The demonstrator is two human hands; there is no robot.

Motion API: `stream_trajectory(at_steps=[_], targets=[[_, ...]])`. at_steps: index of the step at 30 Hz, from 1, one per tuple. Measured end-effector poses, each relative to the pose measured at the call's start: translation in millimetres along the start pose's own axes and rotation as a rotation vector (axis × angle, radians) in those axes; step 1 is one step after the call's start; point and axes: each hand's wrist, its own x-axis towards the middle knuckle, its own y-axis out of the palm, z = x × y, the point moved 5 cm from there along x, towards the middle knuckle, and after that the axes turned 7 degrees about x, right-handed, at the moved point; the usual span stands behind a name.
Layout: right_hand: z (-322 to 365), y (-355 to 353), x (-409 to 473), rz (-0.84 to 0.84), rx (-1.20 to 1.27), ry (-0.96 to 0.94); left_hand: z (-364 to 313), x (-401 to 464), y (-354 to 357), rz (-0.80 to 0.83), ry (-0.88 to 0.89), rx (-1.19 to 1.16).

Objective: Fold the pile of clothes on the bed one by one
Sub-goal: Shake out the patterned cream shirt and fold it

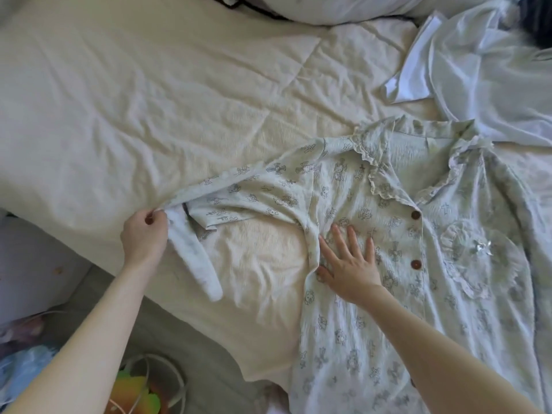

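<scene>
**Two hands spreading a printed shirt**

One printed shirt [388,234] is laid front-up on the bed [149,100]. Its sleeve cuff [194,252] is pinched by the left hand [145,234]; the body is pressed flat under the right hand [348,261], fingers spread. Thin, limp cloth is judged light; seams and cuffs offer the surest hold.

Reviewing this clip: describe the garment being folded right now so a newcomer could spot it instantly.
Start at the cream bed sheet and look to its near right side. There a pale green printed pyjama shirt lies spread out, the right hand flat on its front, the left hand pinching its sleeve cuff. Unlike the plain pale garment beyond, it has brown buttons and a frilled collar.
</scene>
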Motion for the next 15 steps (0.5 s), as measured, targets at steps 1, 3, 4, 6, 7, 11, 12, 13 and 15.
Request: stream_trajectory(at_steps=[1,3,4,6,7,11,12,13,15], targets=[[0.2,-0.4,0.1,-0.001,0.002,0.001,-2.8,4.4,-6.8,-0.024,-0.038,-0.054],[0.5,-0.9,-0.2,-0.002,0.001,0.005,-12.0,7.2,-20.5,-0.071,-0.047,-0.036],[0.6,-1.6,-0.4,0.005,0.003,0.008,-18.6,5.0,-23.9,-0.061,-0.022,0.008],[0.8,-5.8,-1.6,0.039,0.013,0.013,-34.8,-7.1,-24.3,0.004,0.058,0.104],[1.4,-9.2,-3.4,0.057,0.035,0.009,-43.4,-15.9,-22.5,0.032,0.096,0.136],[2.2,-37.7,-24.5,-0.006,0.471,-0.030,-82.1,-63.4,4.1,0.299,0.097,-0.079],[0.6,-44.2,-33.3,-0.034,0.730,0.000,-91.6,-76.3,15.3,0.414,0.068,-0.172],[-6.4,-48.6,-47.1,-0.041,1.030,0.056,-104.5,-94.0,28.3,0.522,0.056,-0.225],[-20.7,-51.7,-76.0,-0.039,1.544,0.149,-132.9,-129.5,54.9,0.659,0.131,-0.251]])
